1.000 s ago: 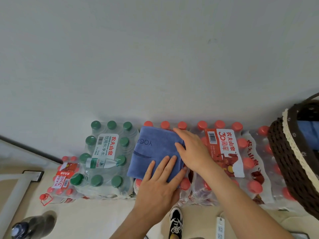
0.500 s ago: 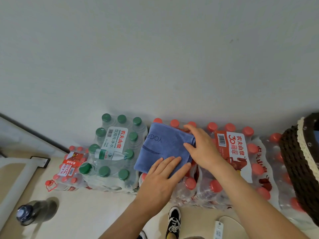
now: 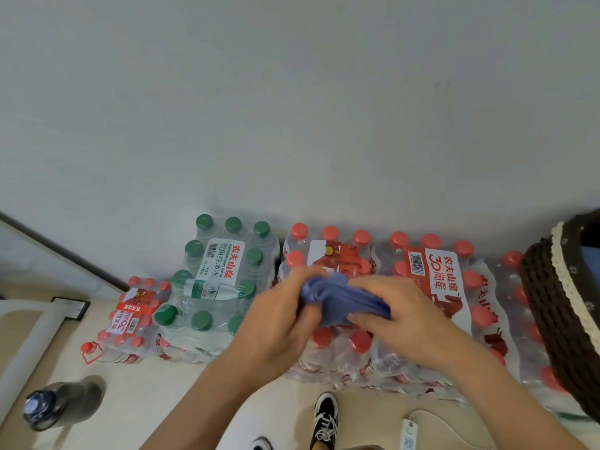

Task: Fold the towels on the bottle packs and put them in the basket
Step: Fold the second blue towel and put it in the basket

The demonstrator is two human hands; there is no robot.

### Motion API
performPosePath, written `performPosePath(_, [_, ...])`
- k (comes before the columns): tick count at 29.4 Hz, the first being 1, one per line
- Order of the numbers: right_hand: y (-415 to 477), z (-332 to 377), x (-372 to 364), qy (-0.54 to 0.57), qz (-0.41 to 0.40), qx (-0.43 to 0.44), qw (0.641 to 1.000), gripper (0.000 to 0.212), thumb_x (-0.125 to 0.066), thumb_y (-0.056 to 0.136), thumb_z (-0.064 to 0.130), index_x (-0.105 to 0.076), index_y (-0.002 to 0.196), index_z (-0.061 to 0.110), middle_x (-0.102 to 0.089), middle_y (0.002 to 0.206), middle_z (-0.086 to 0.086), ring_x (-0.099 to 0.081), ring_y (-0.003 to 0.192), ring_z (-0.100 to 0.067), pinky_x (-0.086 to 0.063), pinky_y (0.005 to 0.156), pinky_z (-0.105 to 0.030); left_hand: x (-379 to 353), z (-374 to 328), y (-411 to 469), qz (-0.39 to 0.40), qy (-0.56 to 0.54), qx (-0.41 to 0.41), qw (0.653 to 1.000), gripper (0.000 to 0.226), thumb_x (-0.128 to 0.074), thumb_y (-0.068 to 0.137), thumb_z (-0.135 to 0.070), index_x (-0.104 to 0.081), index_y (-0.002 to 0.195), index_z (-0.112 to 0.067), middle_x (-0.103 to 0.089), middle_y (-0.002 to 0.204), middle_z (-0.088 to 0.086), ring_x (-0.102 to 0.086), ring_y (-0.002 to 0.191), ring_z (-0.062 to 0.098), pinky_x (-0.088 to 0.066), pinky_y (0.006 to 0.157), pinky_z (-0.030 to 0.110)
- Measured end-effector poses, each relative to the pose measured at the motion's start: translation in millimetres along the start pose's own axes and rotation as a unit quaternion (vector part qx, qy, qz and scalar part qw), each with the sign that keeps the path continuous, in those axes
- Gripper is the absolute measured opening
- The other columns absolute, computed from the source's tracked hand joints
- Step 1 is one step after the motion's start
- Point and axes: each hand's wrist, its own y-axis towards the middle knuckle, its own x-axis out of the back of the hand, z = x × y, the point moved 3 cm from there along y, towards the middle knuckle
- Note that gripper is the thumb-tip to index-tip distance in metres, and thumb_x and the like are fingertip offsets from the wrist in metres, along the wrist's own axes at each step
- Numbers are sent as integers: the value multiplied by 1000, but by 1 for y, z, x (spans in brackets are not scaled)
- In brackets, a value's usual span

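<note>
A folded blue towel [image 3: 337,298] is bunched between both hands, lifted just above the red-capped bottle packs [image 3: 431,280]. My left hand [image 3: 285,323] grips its left end with curled fingers. My right hand [image 3: 396,313] lies over its right side, thumb under the cloth. The dark woven basket [image 3: 552,306] with a cream lace rim stands at the right edge on the packs, with something blue inside it.
A green-capped bottle pack [image 3: 224,274] stands left of the red ones, and a smaller red pack [image 3: 133,319] lies lower left. On the floor are a dark water bottle [image 3: 55,407], a power strip [image 3: 407,435] and my shoe [image 3: 324,420]. A white wall rises behind.
The towel lay flat on the packs under both pressing hands; now both hands have gathered it into a compact bundle and lifted it, shifted slightly right.
</note>
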Motion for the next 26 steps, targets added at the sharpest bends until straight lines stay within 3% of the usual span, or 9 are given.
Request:
performPosePath(2, [-2, 18, 13, 145, 65, -36, 987, 17, -63, 91, 29, -64, 104, 19, -69, 92, -2, -66, 86, -15, -53, 74, -40, 14, -8, 11, -38, -39, 19, 998, 23, -46, 92, -22, -50, 109, -35, -64, 94, -16, -61, 84, 3, -46, 72, 18])
performPosePath(4, [3, 30, 22, 237, 82, -43, 967, 20, -59, 94, 23, -64, 112, 16, -72, 103, 0, -68, 96, -15, -56, 82, -32, 21, -7, 27, -35, -33, 30, 998, 26, -45, 95, -22, -47, 116, -37, -65, 98, -14, -61, 89, 3, -45, 79, 18])
performPosePath(7, [19, 17, 16, 324, 63, -99, 939, 24, -54, 96, 20, -64, 115, 10, -71, 110, -6, -67, 102, -18, -56, 84, -30, 14, 14, 52, -17, 44, 53, 997, 32, -43, 99, -23, -40, 130, -34, -65, 99, -7, -61, 87, 11, -43, 77, 28])
performPosePath(11, [45, -21, 0, 150, 13, -145, 978, 23, -56, 95, 26, -62, 96, 4, -67, 90, -14, -63, 83, -31, -50, 81, -48, -12, 59, 70, -12, 165, 112, 980, 37, -40, 99, -22, -40, 136, -23, -61, 115, 7, -57, 101, 31, -42, 78, 35])
performPosePath(15, [56, -35, -5, -13, -52, -146, 988, 14, -54, 93, 25, -63, 100, 16, -66, 91, -2, -61, 83, -24, -48, 73, -39, -36, 57, 49, -43, 278, -14, 960, 33, -51, 86, -18, -60, 118, -17, -62, 110, 7, -59, 95, 31, -52, 75, 41])
performPosePath(17, [57, -38, -7, -35, -69, -130, 989, 17, -56, 92, 26, -62, 108, 20, -67, 97, 0, -61, 88, -21, -49, 75, -36, -62, 54, 26, 1, 307, -61, 950, 33, -49, 90, -27, -63, 119, -20, -64, 119, 5, -62, 106, 27, -52, 85, 43])
performPosePath(20, [57, -43, -13, -38, -84, -122, 988, 17, -55, 93, 29, -61, 107, 22, -66, 100, 0, -60, 90, -21, -49, 77, -37, -86, 64, 5, 59, 373, -10, 926, 50, -33, 99, -43, -42, 144, -24, -43, 149, 3, -39, 138, 23, -33, 110, 50])
performPosePath(23, [57, -49, -16, -32, -88, -138, 986, 19, -55, 93, 34, -59, 108, 22, -63, 101, 2, -59, 90, -19, -49, 77, -35, -88, 64, 6, 59, 392, -4, 918, 54, -28, 98, -47, -35, 148, -25, -36, 153, 3, -33, 141, 23, -21, 111, 51])
performPosePath(26, [53, -55, -15, 16, -59, -170, 983, 30, -57, 92, 37, -55, 119, 24, -62, 108, 5, -60, 94, -16, -49, 78, -30, -87, 61, 8, 73, 406, 7, 911, 57, -31, 95, -52, -38, 146, -28, -38, 152, 2, -37, 139, 24, -25, 111, 55])
